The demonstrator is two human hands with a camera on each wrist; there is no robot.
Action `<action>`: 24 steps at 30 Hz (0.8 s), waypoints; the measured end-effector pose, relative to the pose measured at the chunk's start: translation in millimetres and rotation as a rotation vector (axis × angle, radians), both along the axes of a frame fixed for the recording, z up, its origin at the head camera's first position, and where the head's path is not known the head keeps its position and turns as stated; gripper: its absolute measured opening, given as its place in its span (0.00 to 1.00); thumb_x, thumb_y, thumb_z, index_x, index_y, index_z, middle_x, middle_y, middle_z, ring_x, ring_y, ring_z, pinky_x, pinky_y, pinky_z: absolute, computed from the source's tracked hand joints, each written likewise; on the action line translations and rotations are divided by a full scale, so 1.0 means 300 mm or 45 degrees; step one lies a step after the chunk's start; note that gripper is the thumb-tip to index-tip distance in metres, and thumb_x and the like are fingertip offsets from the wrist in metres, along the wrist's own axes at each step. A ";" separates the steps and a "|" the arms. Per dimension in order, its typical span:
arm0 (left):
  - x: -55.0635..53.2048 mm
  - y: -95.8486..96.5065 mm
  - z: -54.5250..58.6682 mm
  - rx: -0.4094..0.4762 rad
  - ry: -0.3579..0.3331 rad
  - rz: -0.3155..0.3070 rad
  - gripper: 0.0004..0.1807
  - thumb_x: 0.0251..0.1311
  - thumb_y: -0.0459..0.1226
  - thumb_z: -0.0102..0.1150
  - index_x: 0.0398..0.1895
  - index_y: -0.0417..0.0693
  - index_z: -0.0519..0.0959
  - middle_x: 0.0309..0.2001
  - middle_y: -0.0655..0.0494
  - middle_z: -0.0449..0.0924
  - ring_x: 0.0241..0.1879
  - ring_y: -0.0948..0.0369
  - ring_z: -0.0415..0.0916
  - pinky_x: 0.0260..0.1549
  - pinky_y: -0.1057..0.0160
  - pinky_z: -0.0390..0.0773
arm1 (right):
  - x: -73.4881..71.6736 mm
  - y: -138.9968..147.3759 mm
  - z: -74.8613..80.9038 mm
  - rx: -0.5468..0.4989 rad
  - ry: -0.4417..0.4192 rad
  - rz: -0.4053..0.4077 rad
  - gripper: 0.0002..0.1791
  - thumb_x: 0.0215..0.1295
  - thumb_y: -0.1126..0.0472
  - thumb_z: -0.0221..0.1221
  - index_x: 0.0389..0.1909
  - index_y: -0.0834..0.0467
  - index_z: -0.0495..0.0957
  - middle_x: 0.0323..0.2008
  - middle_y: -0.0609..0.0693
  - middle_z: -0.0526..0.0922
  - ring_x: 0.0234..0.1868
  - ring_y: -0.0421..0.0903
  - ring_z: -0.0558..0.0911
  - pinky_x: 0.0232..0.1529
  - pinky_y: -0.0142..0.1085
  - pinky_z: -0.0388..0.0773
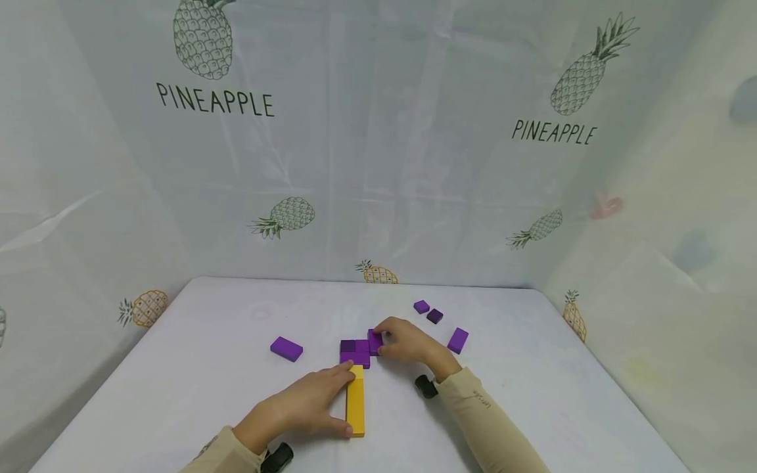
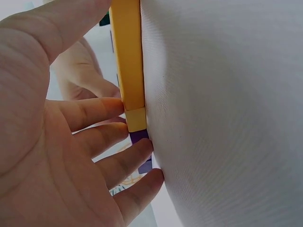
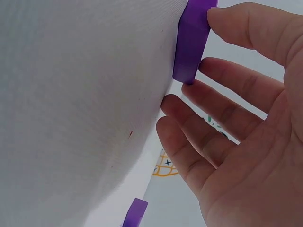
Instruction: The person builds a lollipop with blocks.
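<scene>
My left hand (image 1: 313, 401) lies along the left side of a yellow bar (image 1: 355, 410), thumb by its near end and fingertips by its far end. The bar has a paler yellow piece (image 2: 136, 119) at its far end. In the left wrist view the fingers look nearly straight, touching the bar's side. My right hand (image 1: 407, 340) holds a purple block (image 3: 191, 45) between thumb and fingertips, at the right of a purple group (image 1: 362, 359) that includes a darker square (image 1: 347, 345). That group stands just beyond the yellow bar.
A loose purple block (image 1: 286, 349) lies to the left, and another purple block (image 1: 458, 340) to the right. Farther back are a small purple piece (image 1: 421, 307) and a dark purple cube (image 1: 435, 316). A pineapple-print curtain (image 1: 390, 151) surrounds the white table (image 1: 177, 368).
</scene>
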State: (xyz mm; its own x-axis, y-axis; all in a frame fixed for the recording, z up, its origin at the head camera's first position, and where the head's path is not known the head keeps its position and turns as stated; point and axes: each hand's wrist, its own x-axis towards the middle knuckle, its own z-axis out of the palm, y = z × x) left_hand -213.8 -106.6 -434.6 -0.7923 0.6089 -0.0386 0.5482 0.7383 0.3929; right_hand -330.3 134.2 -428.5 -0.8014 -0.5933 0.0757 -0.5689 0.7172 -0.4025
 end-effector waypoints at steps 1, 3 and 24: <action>0.001 0.000 0.000 0.002 -0.003 0.001 0.51 0.46 0.67 0.65 0.68 0.46 0.67 0.74 0.49 0.57 0.69 0.50 0.59 0.65 0.45 0.63 | 0.001 0.000 0.000 -0.001 -0.003 -0.002 0.22 0.60 0.60 0.64 0.56 0.60 0.78 0.54 0.52 0.79 0.55 0.48 0.76 0.59 0.44 0.73; 0.001 -0.001 -0.001 0.008 -0.009 0.002 0.51 0.46 0.67 0.65 0.68 0.46 0.68 0.74 0.49 0.57 0.69 0.50 0.59 0.65 0.45 0.63 | 0.003 -0.001 0.002 -0.003 -0.013 -0.008 0.23 0.60 0.60 0.64 0.56 0.60 0.78 0.54 0.52 0.79 0.56 0.49 0.76 0.60 0.45 0.73; -0.038 -0.121 0.082 0.173 0.226 0.369 0.41 0.53 0.52 0.70 0.66 0.41 0.69 0.68 0.41 0.64 0.66 0.43 0.63 0.63 0.40 0.63 | -0.004 0.002 -0.005 0.003 -0.013 -0.002 0.22 0.60 0.59 0.64 0.55 0.60 0.78 0.54 0.52 0.79 0.54 0.48 0.76 0.60 0.45 0.73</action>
State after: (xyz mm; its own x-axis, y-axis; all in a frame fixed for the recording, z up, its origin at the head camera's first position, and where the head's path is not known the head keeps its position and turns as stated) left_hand -225.3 -143.0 -409.9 -0.9197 0.3482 0.1813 0.3925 0.8205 0.4156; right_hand -331.4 134.8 -429.9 -0.8031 -0.5922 0.0663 -0.5638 0.7190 -0.4065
